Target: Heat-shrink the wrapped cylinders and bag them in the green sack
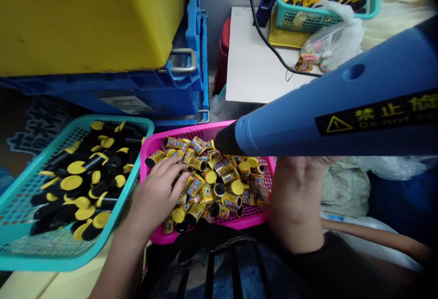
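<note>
A pink basket [209, 128] in front of me is heaped with small yellow labelled canisters [224, 166], some showing yellow or black ends. My left hand [166, 185] lies over the heap's left side, fingers stretched out and touching canisters. From the right, a blue tapered tool [290, 112] with a black tip and a warning label reaches over the basket. Below it, at the basket's right end, is my right hand [304, 166]; its fingers are hidden behind the tool, so I cannot tell whether it grips anything.
A teal basket [150, 128] of black canisters with yellow caps [73, 182] stands at left. Behind it are blue crates [164, 96] and a yellow bin [85, 20]. A white table [248, 75] bears another teal basket [328, 13] and a plastic bag [337, 32]. A black cable [262, 34] crosses there.
</note>
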Available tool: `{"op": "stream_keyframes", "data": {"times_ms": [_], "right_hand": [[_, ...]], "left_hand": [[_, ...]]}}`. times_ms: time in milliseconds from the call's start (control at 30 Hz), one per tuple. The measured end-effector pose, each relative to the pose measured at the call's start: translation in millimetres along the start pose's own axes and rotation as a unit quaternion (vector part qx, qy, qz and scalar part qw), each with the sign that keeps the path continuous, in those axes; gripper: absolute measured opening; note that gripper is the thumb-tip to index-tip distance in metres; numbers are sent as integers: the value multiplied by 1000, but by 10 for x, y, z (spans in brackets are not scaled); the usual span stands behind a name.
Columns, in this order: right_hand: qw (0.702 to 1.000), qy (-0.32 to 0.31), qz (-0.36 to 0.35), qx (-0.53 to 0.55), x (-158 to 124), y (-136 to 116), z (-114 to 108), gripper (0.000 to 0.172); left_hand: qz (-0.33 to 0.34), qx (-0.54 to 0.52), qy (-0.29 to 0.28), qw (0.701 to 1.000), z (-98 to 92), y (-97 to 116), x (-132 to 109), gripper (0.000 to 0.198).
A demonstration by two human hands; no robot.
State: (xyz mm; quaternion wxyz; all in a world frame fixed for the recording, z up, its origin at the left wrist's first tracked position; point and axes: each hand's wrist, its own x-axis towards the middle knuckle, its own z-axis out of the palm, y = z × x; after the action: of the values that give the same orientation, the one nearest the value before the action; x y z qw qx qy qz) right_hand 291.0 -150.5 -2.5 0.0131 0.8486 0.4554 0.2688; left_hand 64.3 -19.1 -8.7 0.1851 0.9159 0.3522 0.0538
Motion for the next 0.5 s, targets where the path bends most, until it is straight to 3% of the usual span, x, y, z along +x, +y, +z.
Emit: {"op": "stream_keyframes", "data": {"times_ms": [267, 500], "right_hand": [[988, -30, -24, 149, -359, 45, 146, 66], [978, -70, 23, 197, -243, -43, -29, 58]], "left_hand": [[-7, -6, -16, 1000, -12, 43, 32, 32], [-8, -9, -19, 1000, -12, 42, 34, 32]]}}
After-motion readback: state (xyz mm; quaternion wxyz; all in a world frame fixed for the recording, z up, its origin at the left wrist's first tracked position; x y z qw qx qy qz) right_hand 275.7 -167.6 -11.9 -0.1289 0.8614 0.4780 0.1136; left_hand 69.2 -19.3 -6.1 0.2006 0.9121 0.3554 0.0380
